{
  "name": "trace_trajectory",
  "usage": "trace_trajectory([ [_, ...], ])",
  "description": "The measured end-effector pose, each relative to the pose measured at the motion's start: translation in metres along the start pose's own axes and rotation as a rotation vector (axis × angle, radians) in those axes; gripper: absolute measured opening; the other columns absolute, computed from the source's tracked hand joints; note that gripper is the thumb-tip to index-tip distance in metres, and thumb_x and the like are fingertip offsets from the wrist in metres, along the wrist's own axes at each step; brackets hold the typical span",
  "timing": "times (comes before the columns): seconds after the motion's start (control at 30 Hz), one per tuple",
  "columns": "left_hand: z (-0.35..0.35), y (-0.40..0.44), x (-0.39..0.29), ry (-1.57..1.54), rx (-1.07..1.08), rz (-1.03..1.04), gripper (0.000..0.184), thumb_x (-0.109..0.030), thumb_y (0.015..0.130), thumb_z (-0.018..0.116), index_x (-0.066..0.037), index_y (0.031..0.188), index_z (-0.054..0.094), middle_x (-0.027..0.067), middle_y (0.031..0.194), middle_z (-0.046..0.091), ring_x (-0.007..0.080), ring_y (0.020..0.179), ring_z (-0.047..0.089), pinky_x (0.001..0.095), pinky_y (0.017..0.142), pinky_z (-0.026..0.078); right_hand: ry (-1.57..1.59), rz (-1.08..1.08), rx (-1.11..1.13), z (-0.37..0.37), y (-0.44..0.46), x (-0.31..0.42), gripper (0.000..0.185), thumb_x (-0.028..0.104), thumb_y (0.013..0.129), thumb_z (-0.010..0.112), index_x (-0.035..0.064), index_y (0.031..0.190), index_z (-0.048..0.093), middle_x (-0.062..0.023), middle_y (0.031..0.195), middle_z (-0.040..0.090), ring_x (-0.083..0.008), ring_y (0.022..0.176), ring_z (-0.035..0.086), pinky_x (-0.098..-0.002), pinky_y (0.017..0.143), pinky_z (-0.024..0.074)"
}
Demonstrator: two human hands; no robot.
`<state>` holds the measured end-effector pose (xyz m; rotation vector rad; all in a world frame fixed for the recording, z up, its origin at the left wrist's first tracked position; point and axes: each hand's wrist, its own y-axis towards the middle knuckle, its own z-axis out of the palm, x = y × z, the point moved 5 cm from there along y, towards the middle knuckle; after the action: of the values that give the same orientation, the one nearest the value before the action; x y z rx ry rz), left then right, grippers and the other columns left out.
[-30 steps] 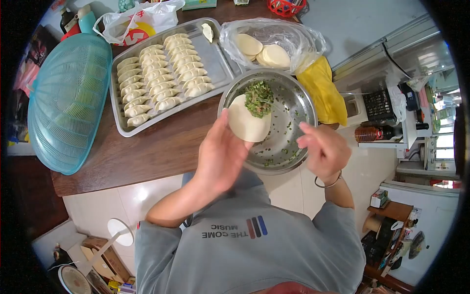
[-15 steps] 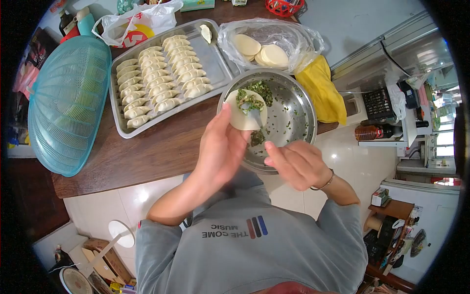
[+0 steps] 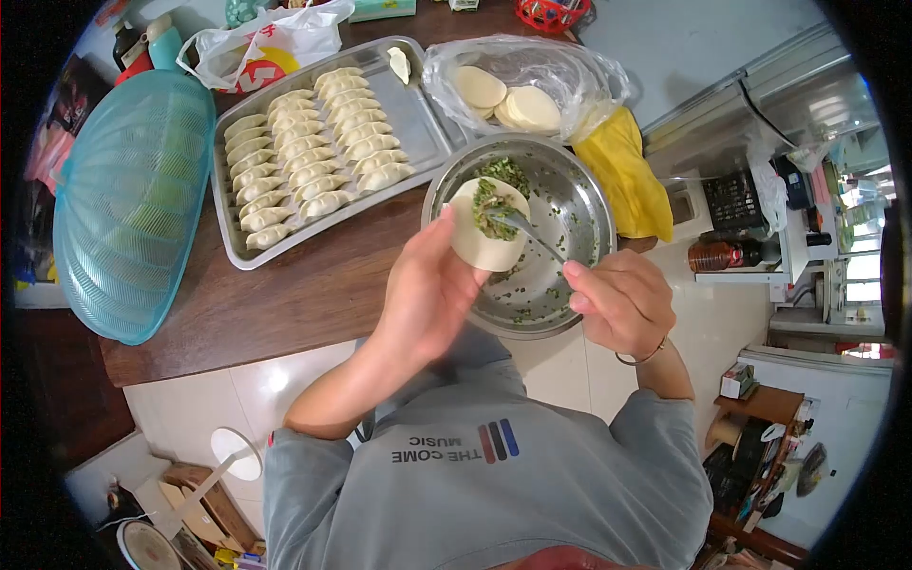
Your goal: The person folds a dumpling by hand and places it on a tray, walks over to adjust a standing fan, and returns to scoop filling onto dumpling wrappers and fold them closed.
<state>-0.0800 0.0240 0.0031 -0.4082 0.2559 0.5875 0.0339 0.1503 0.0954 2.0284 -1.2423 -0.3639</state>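
Observation:
My left hand (image 3: 432,280) holds a round dumpling wrapper (image 3: 486,251) by its edge, tilted over the metal bowl (image 3: 596,204). Green chopped filling (image 3: 490,211) lies on the upper part of the wrapper. With closed fingers, my right hand (image 3: 625,302) grips the handle of a metal spoon (image 3: 541,242), whose tip is in that filling. More filling (image 3: 505,171) clings to the bowl's far side, and green bits are scattered over its inside. Behind my left hand, a metal tray (image 3: 328,215) bears several folded dumplings (image 3: 318,152) in three rows, with one small dumpling (image 3: 399,66) apart in a corner.
A clear plastic bag (image 3: 594,81) with round wrappers (image 3: 528,107) lies behind the bowl. A yellow cloth (image 3: 622,180) hangs at the table's right edge. On the left stands a teal mesh cover (image 3: 133,204). A white plastic bag (image 3: 285,43) lies behind the tray.
My right hand has moved right, and the spoon now points in from the right side. The wrapper in my left hand has shifted slightly right and down.

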Motion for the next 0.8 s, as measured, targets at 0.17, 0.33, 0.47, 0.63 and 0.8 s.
trace_trajectory([
  [0.17,0.012,-0.003,0.002,0.097,0.003,-0.046,0.038,-0.027,0.103,0.039,0.004,0.124,0.049,0.0132,0.118,0.061,0.019,0.105,0.063,0.0293,0.089,0.055,-0.095,0.032,0.001,-0.001,-0.012,0.003,0.044,0.005,0.065,0.079,-0.0016,0.107,0.067,-0.0028,0.075,0.059,-0.0168,0.058,0.056,-0.028,0.05,0.0465],
  [0.33,0.011,-0.005,0.011,0.166,0.025,-0.142,0.038,-0.024,0.102,0.04,0.004,0.128,0.047,0.0125,0.126,0.057,0.0201,0.115,0.057,0.0354,0.1,0.046,-0.195,0.156,0.013,-0.01,-0.018,0.002,0.04,0.004,0.066,0.078,-0.0012,0.105,0.067,-0.0033,0.069,0.059,-0.0178,0.054,0.056,-0.0287,0.049,0.046],
  [0.47,0.01,-0.002,0.013,0.14,0.016,-0.147,0.039,-0.024,0.102,0.04,0.004,0.129,0.047,0.0127,0.126,0.057,0.0206,0.115,0.057,0.0359,0.1,0.046,-0.121,0.216,-0.138,-0.016,-0.019,-0.006,0.037,-0.001,0.067,0.076,-0.0005,0.103,0.068,-0.0042,0.064,0.059,-0.0183,0.054,0.058,-0.029,0.046,0.0446],
  [0.63,0.007,-0.001,0.012,0.094,0.027,-0.155,0.038,-0.024,0.102,0.042,0.003,0.128,0.046,0.0128,0.125,0.057,0.0204,0.114,0.057,0.0351,0.099,0.047,-0.023,0.213,-0.127,-0.013,-0.021,-0.005,0.034,-0.005,0.068,0.075,0.0,0.1,0.069,-0.0051,0.064,0.061,-0.0183,0.052,0.057,-0.0283,0.046,0.0438],
  [0.8,0.01,-0.004,0.013,0.096,0.011,-0.176,0.038,-0.023,0.102,0.042,0.004,0.127,0.047,0.0132,0.126,0.057,0.0207,0.115,0.056,0.0352,0.1,0.046,-0.157,0.319,-0.079,-0.012,-0.02,-0.014,0.027,-0.005,0.071,0.073,-0.0002,0.098,0.069,-0.0053,0.064,0.061,-0.018,0.05,0.056,-0.0269,0.046,0.043],
])
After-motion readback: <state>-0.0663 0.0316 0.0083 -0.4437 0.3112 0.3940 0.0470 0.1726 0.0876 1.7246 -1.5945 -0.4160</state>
